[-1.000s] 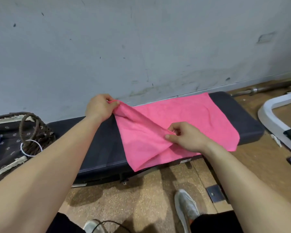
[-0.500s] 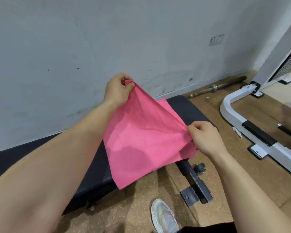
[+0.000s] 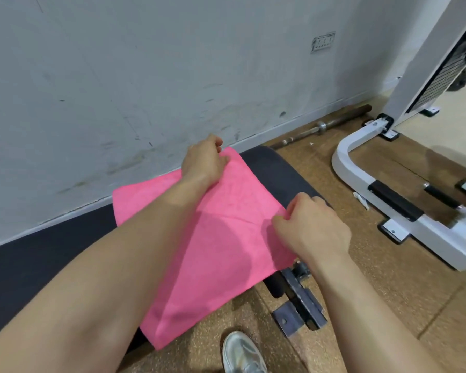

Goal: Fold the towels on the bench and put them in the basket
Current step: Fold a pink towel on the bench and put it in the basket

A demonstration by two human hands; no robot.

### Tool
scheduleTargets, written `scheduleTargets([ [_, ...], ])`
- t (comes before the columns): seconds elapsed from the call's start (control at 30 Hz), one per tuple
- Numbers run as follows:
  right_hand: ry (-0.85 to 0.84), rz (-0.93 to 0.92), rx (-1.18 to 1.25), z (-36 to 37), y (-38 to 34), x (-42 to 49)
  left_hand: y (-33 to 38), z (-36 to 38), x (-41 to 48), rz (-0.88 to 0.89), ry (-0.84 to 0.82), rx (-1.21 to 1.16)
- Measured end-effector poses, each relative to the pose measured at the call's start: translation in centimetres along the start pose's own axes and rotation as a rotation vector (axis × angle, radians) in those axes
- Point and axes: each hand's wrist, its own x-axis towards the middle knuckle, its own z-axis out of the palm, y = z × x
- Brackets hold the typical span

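Observation:
A pink towel lies folded in half across the right end of the black padded bench, its near edge hanging over the bench's front. My left hand pinches the far right corner of the towel, close to the wall. My right hand pinches the near right corner at the bench's front edge. My left forearm crosses over the towel. The basket is out of view.
A grey wall runs behind the bench. A barbell bar lies on the cork floor along the wall. A white machine frame stands to the right. The bench's metal foot and my shoe are below.
Both hands carried the towel's left corners over to the right and brought them down onto the bench, so the towel now lies folded in half. The view swung right.

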Motion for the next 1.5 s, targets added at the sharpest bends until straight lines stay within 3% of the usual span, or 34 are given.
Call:
scheduleTargets([
  [0.13,-0.031,-0.074,0.0,0.5,-1.7,-0.1,-0.9,0.7,0.5,-0.005,-0.109,0.135],
  [0.37,0.012,-0.146,0.239,0.6,-4.4,0.1,-0.7,-2.0,-4.5,0.137,0.009,-0.148],
  [0.5,0.006,-0.297,0.384,0.2,-6.2,-0.5,-1.8,-5.8,-10.6,0.126,-0.01,-0.314],
  [0.73,-0.48,-0.607,0.685,-0.2,-10.7,-4.4,-5.7,-13.5,-20.3,-0.05,-0.008,-0.619],
  [1.03,-0.702,-0.677,0.892,1.3,-15.2,-8.0,-9.6,-16.3,-25.0,-0.185,0.192,-0.899],
  [1.13,-0.777,-0.635,0.986,1.9,-15.9,-8.3,-10.2,-16.4,-25.0,-0.154,0.194,-0.873],
  [1.5,-0.861,-0.62,0.933,2.9,-16.9,-7.9,-11.8,-16.1,-25.4,-0.09,0.161,-0.821],
])
